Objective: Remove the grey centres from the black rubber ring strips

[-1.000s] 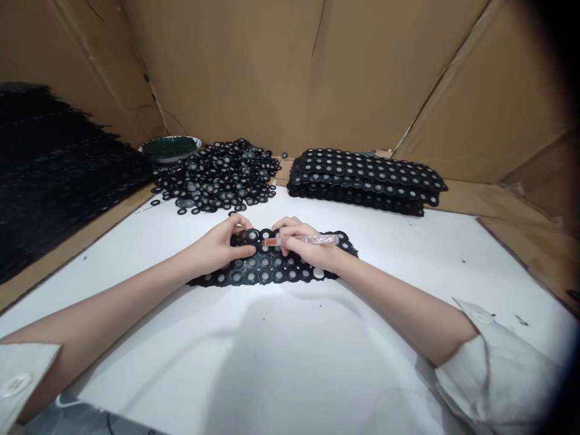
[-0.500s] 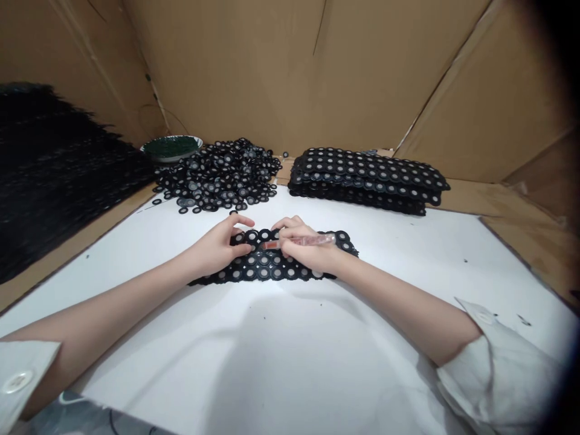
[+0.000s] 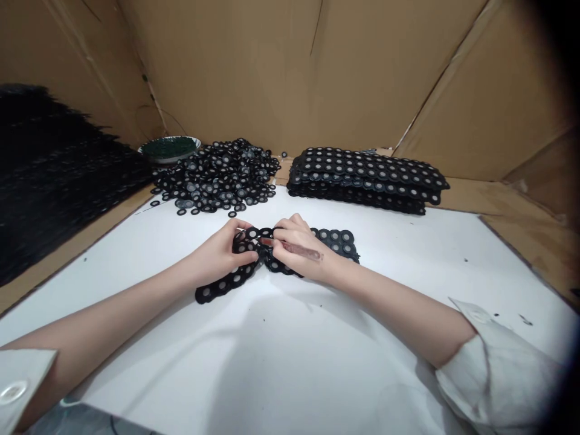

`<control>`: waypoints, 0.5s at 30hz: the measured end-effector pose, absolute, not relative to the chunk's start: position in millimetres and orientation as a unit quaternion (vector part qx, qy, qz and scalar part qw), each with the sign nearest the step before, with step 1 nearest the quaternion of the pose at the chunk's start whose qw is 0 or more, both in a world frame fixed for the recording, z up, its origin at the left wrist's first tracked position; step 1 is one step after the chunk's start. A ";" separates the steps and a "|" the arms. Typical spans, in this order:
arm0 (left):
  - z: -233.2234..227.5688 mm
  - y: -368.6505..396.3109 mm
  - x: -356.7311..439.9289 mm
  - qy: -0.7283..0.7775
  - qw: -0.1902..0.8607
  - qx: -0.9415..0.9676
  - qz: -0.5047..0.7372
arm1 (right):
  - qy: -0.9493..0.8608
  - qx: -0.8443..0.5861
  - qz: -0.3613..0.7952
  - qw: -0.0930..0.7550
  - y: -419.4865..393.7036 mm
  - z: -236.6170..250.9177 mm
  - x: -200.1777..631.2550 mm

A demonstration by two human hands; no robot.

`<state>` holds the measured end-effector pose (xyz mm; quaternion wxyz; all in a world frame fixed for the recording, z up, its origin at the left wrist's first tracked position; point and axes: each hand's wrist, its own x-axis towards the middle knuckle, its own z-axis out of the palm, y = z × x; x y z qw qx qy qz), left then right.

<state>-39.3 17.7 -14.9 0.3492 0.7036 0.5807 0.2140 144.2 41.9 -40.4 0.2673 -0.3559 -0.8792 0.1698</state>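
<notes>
A black sheet of joined rings with grey centres (image 3: 338, 241) lies on the white table (image 3: 281, 350) in front of me. My left hand (image 3: 224, 254) grips the sheet's left part and has it lifted and bent, so a strip (image 3: 222, 285) hangs down to the left. My right hand (image 3: 301, 251) rests on the middle of the sheet and holds a thin reddish pen-like tool (image 3: 290, 248), its tip pointing left toward the fingers of my left hand.
A loose heap of black rings (image 3: 217, 176) lies at the back left, with a green-filled dish (image 3: 170, 148) behind it. A stack of ring sheets (image 3: 367, 178) sits at the back right. Dark material (image 3: 54, 175) fills the left. Cardboard walls (image 3: 290, 66) enclose the table.
My left hand has closed on the sheet's left part and pulled it up, bending the sheet. The tool in my right hand has tilted down toward the sheet.
</notes>
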 end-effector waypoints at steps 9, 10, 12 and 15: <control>-18.3 25.8 -51.6 0.542 0.191 0.797 0.186 | -0.831 -0.376 0.336 0.234 50.5 -34.9 150.2; -18.5 26.6 -52.2 0.542 0.187 0.800 0.177 | -0.834 -0.378 0.325 0.237 49.8 -35.0 150.3; -18.5 28.1 -52.8 0.547 0.171 0.804 0.159 | -0.849 -0.374 0.279 0.249 47.0 -35.6 149.7; -16.1 29.6 -52.7 0.556 0.136 0.811 0.125 | -0.879 -0.340 0.196 0.272 42.0 -36.3 148.6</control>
